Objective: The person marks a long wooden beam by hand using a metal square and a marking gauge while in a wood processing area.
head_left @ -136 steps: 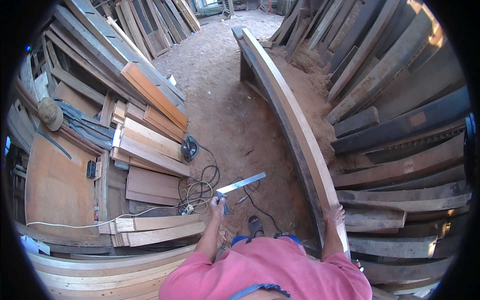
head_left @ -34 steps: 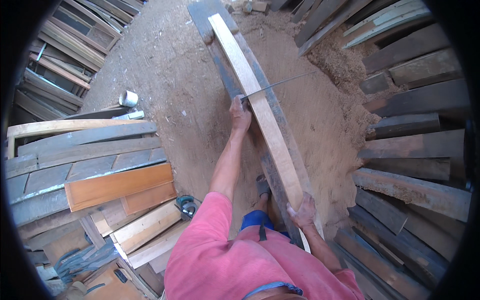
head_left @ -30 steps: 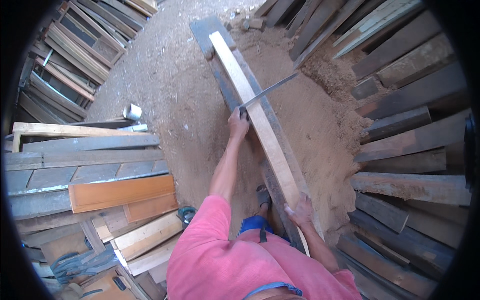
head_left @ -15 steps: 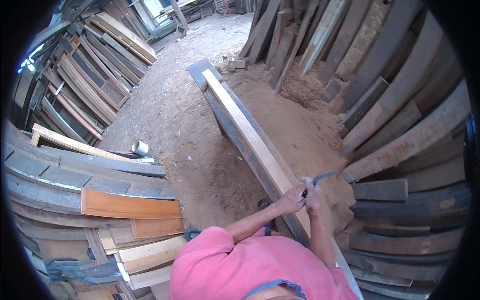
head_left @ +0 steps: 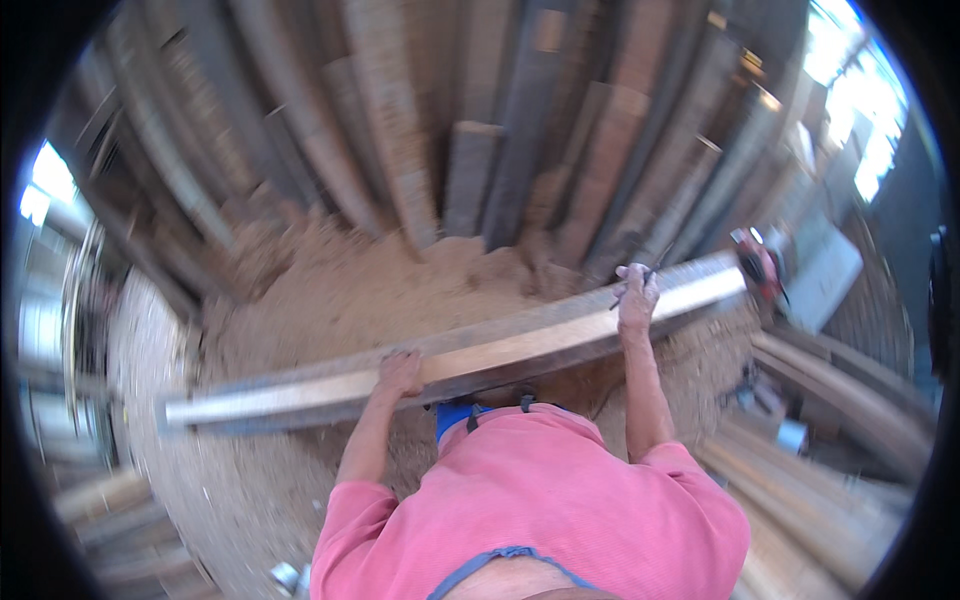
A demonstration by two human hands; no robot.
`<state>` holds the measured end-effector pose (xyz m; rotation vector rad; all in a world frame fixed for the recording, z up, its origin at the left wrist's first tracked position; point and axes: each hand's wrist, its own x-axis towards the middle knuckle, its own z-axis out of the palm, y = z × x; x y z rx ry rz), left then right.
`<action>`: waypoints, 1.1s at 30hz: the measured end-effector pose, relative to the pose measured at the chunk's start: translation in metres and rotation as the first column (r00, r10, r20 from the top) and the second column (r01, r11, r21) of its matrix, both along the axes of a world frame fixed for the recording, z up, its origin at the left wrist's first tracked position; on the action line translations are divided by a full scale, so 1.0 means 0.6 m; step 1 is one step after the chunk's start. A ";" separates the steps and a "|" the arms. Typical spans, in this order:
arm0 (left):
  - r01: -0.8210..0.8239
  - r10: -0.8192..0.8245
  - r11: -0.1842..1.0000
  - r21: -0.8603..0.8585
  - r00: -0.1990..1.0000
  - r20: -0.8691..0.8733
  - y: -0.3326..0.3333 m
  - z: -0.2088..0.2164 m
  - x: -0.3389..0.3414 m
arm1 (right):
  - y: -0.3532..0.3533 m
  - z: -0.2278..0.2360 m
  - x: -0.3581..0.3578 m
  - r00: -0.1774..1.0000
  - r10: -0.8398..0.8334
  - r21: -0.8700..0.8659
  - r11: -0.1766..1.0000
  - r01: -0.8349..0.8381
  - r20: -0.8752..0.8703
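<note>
A long pale wooden strip (head_left: 520,346) lies along a dark, narrow bench (head_left: 470,331) that runs across in front of me. My left hand (head_left: 402,374) is on the strip, left of its middle, its fingers curled over the far side; motion blurs them. Farther right, my right hand (head_left: 637,297) is closed around a thin dark tool (head_left: 660,258), above the strip. The tool's slim end points away from me; its kind is too blurred to tell. A red power tool (head_left: 758,264) sits at the right end of the bench.
Dark planks (head_left: 470,180) lean in a row beyond the bench, with sawdust (head_left: 400,290) heaped at their feet. A grey board (head_left: 826,275) stands at the right. More timber (head_left: 770,500) lies near me at lower right, and stacked boards (head_left: 130,540) at lower left.
My view has swung to the right, so the bench now runs across it. My hands were together at the dark tool; the left has parted from it and is on the strip.
</note>
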<state>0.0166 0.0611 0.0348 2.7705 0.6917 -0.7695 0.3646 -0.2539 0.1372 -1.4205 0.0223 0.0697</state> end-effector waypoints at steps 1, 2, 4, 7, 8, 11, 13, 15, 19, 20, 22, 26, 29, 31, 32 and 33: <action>0.094 -0.097 0.991 -0.099 0.995 -0.021 0.006 0.012 0.028 | -0.048 -0.001 0.004 0.995 -0.094 -0.004 0.996 0.094 0.017; 0.165 -0.177 0.968 -0.190 0.983 -0.044 0.011 0.027 0.043 | -0.094 -0.006 -0.001 0.985 -0.169 -0.040 0.985 0.170 0.038; 0.242 -0.253 0.936 -0.255 0.967 -0.013 0.051 -0.032 0.020 | -0.150 -0.031 -0.017 0.944 -0.304 -0.135 0.938 0.320 0.126; 0.252 -0.255 0.950 -0.185 0.967 0.007 0.052 -0.035 0.025 | -0.207 -0.061 -0.073 0.883 -0.467 -0.299 0.850 0.432 -0.051; 0.285 -0.289 0.943 -0.175 0.957 0.002 0.055 -0.030 0.025 | -0.218 -0.086 -0.093 0.874 -0.468 -0.286 0.862 0.419 -0.129; 0.238 -0.263 0.941 -0.239 0.962 -0.078 0.038 -0.020 0.036 | -0.221 -0.176 -0.157 0.847 -0.429 -0.169 0.903 0.394 -0.315; 0.174 -0.202 0.961 -0.214 0.973 -0.113 0.023 -0.002 0.035 | -0.197 -0.208 -0.197 0.819 -0.346 -0.062 0.931 0.359 -0.458; 0.162 -0.174 0.969 -0.188 0.983 -0.052 0.011 -0.009 0.013 | -0.156 -0.228 -0.221 0.768 -0.299 -0.073 0.946 0.315 -0.566; 0.135 -0.131 0.986 -0.099 0.990 0.052 -0.064 -0.039 -0.059 | -0.080 -0.255 -0.243 0.785 -0.273 -0.073 0.957 0.280 -0.556; 0.248 -0.251 0.968 0.042 0.951 0.180 -0.056 -0.103 -0.096 | -0.066 -0.255 -0.245 0.790 -0.265 -0.070 0.960 0.273 -0.554; 0.348 -0.509 0.833 0.430 0.786 0.351 -0.038 -0.226 -0.158 | -0.049 -0.266 -0.246 0.710 -0.400 -0.410 0.896 0.170 -0.579; 0.474 -0.574 0.812 0.341 0.756 0.315 -0.015 -0.198 -0.136 | -0.065 -0.294 -0.259 0.698 -0.455 -0.322 0.889 0.325 -0.553; 0.283 -0.349 0.880 -0.381 0.930 -0.116 0.012 -0.049 -0.050 | -0.074 -0.264 -0.266 0.691 -0.430 -0.389 0.893 0.228 -0.581; 0.216 -0.352 0.872 -0.439 0.901 -0.255 0.003 0.001 -0.016 | -0.079 -0.274 -0.263 0.680 -0.414 -0.380 0.901 0.209 -0.605; 0.229 -0.366 0.870 -0.437 0.894 -0.258 -0.002 -0.003 -0.016 | -0.083 -0.277 -0.262 0.678 -0.390 -0.369 0.911 0.184 -0.623; 0.209 -0.338 0.893 -0.399 0.897 -0.285 -0.003 -0.008 -0.014 | -0.080 -0.277 -0.258 0.672 -0.394 -0.360 0.912 0.198 -0.627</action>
